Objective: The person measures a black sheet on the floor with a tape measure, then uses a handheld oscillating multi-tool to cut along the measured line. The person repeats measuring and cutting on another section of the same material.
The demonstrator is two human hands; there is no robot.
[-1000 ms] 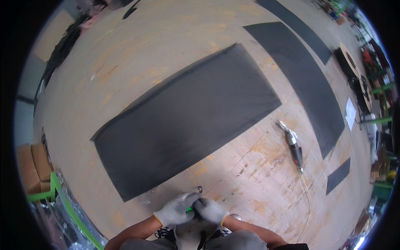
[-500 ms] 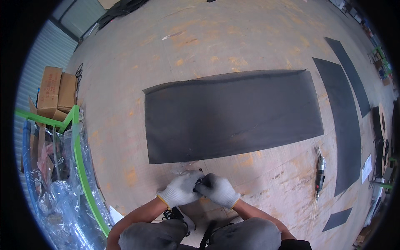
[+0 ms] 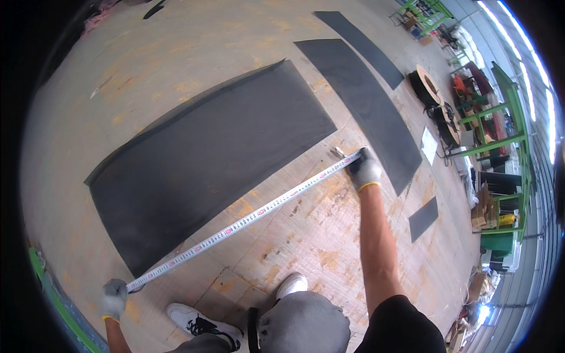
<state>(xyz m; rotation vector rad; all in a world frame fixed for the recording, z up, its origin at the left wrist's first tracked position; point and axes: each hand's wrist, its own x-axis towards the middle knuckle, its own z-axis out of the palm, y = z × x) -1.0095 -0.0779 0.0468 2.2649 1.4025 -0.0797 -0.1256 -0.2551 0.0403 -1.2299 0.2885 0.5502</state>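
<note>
A white tape measure (image 3: 259,213) is pulled out straight between my two gloved hands, along the near edge of a large dark grey sheet (image 3: 206,153) on the floor. At the lower left, my left hand (image 3: 115,299) is closed on one end of the tape, near the sheet's near corner. My right hand (image 3: 366,167) grips the other end, past the sheet's right corner. Both gloves are white with dark grey fingers. Which hand holds the tape's case, I cannot tell. A small metallic tip (image 3: 339,152) shows beside my right hand; the hand hides what lies below it.
Two long dark strips, a nearer one (image 3: 365,100) and a farther one (image 3: 365,44), lie to the right. A small dark piece (image 3: 423,219), a white paper (image 3: 429,146) and black-wound spools (image 3: 426,88) lie beyond. Green racks (image 3: 506,129) line the right; a green frame (image 3: 59,300) borders the lower left.
My hands were together before my knees; now they are spread wide with the tape measure drawn out between them. The view has turned to the right.
</note>
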